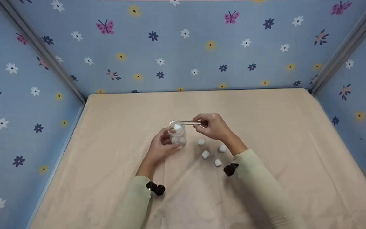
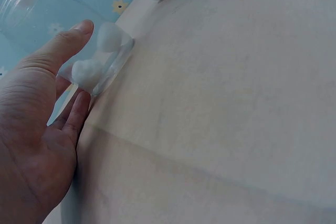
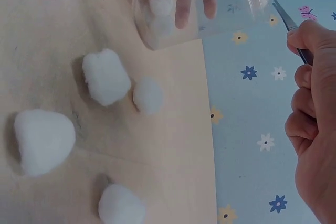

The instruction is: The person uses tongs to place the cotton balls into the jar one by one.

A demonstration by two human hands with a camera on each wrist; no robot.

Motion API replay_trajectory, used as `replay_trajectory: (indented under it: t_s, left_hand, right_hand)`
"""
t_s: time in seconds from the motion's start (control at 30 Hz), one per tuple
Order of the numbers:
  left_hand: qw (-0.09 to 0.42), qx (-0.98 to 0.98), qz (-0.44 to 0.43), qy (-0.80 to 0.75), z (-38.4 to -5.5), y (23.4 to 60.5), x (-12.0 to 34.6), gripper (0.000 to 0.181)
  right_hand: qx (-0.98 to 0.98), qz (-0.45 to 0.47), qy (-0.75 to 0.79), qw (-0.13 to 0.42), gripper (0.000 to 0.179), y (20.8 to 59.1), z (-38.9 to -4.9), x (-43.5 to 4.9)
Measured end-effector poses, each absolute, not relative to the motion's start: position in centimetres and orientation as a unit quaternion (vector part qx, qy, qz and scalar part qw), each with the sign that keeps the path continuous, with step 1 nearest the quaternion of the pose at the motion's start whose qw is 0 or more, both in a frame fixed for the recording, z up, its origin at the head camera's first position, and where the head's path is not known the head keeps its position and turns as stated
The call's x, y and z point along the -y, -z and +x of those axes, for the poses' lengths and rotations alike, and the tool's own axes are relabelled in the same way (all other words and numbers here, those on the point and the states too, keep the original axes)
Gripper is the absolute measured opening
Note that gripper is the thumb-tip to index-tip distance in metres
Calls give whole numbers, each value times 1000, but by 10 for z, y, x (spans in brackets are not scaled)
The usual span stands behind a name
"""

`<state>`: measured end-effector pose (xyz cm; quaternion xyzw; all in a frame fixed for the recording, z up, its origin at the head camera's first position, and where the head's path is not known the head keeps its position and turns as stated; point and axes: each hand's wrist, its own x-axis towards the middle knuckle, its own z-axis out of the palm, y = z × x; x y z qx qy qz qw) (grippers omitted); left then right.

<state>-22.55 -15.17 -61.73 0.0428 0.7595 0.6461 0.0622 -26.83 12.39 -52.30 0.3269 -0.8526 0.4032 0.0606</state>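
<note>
My left hand (image 1: 161,148) holds a clear jar (image 1: 185,133) by its side, thumb and fingers on opposite sides of it. In the left wrist view the thumb lies along the jar wall, and two white cotton balls (image 2: 87,73) sit at its bottom. My right hand (image 1: 214,126) pinches metal tweezers (image 1: 187,122), which reach over to the jar's open mouth. A cotton ball (image 1: 177,127) is at the tweezer tips, within the mouth. The right wrist view shows the tweezers (image 3: 285,15) between thumb and fingers, their tips at the ball.
Several loose cotton balls (image 1: 205,154) lie on the beige cloth-covered table (image 1: 106,133), right of the jar and below my right forearm. Blue flowered panels (image 1: 183,47) with metal corner posts (image 1: 345,47) stand at the back and both sides.
</note>
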Motion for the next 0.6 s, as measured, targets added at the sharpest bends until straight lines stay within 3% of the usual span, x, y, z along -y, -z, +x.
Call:
replay_trajectory:
  t_s: [0.6]
  left_hand:
    - [53, -756, 43, -651, -228, 619, 151, 66]
  right_hand:
    - [857, 320, -399, 63, 15, 526, -269, -130]
